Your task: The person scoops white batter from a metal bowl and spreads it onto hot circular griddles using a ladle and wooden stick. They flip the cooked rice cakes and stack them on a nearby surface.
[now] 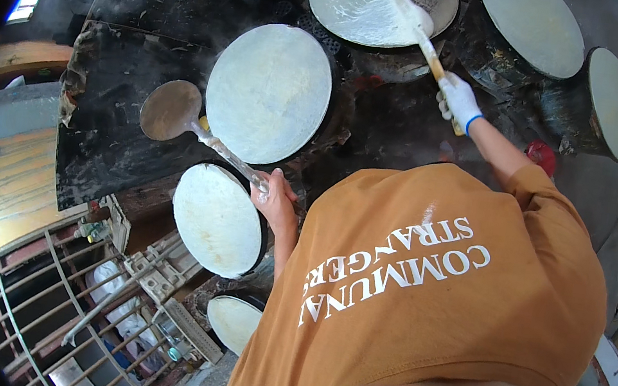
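My left hand [278, 196], bare, grips the batter-smeared handle of a long-handled ladle [171, 110]; its round brown head is at the left. In a white glove with a blue cuff, my right hand [459, 103] holds the handle of a spreader [409, 17] coated in white batter. That spreader rests on a round griddle [369, 15] partly covered in wet white batter, with a dark patch of bare surface at its right. Nearer my left hand are a large round griddle [268, 92] and a smaller one [217, 219], both covered with a pale sheet.
More pale-covered round griddles stand at the upper right [531, 26], far right [614, 105] and lower left [234, 322]. A dark, stained work surface [122, 90] lies at the left. Below it is a rack of bamboo sticks [57, 300]. Steam drifts at the top.
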`<action>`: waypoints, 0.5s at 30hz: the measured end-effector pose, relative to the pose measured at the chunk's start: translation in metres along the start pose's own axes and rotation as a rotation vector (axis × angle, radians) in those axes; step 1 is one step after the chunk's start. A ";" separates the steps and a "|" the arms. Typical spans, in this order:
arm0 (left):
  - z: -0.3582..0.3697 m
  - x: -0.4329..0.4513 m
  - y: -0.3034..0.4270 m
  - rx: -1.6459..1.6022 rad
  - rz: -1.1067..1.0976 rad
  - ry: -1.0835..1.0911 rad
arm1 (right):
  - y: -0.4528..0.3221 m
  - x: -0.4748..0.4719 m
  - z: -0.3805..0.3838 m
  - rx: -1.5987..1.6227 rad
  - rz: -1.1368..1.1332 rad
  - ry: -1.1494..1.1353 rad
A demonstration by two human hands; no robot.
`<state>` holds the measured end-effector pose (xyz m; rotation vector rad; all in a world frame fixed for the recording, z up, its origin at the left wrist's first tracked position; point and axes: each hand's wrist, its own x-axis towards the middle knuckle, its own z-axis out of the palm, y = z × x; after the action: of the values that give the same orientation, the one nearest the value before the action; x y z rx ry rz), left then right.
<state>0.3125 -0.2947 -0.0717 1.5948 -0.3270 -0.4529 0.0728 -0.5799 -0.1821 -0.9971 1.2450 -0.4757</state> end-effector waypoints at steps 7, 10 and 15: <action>0.022 -0.011 0.001 0.006 -0.016 -0.004 | -0.014 0.005 0.035 -0.266 -0.180 -0.217; 0.034 -0.018 0.007 0.050 0.005 -0.016 | 0.018 -0.020 0.018 -0.242 -0.107 -0.176; 0.054 -0.040 0.009 0.066 -0.009 0.016 | 0.005 0.001 -0.089 -0.182 0.029 -0.114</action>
<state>0.2521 -0.3244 -0.0615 1.6638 -0.3255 -0.4397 -0.0106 -0.6100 -0.1861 -1.1424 1.2133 -0.2821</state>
